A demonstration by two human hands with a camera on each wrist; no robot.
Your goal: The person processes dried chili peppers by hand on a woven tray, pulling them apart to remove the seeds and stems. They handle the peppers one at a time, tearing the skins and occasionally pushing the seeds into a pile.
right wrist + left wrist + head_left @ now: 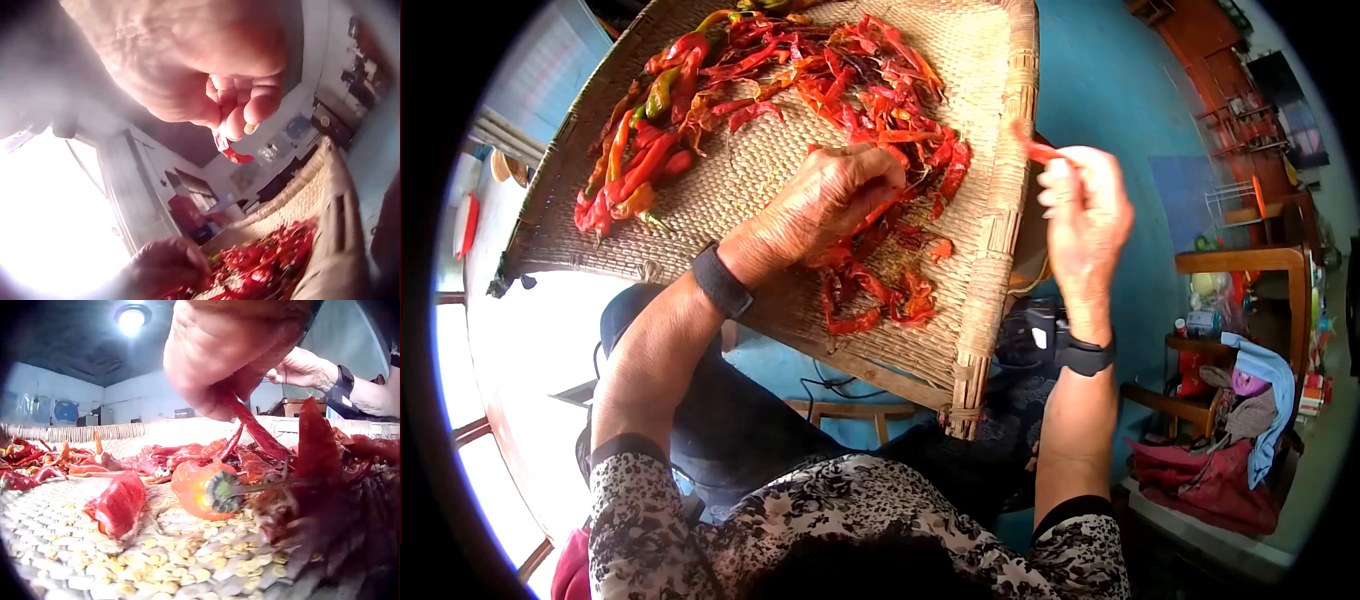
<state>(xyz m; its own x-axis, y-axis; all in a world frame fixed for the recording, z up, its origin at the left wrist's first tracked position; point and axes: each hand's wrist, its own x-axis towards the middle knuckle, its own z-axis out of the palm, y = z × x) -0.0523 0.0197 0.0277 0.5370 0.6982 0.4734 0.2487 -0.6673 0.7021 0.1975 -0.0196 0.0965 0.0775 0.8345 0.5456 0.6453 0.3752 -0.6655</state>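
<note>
Count: one basket, upper centre of the head view; its peppers are too crowded to count. Right of centre, the right hand pinches one red piece, long axis slanting, tip upper left. The left hand, over the basket, pinches one red pepper, slanting lower right in the left wrist view.

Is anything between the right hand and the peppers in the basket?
Yes: the basket's right rim lies between the right hand and the red peppers, though the hand looks raised above it.
</note>
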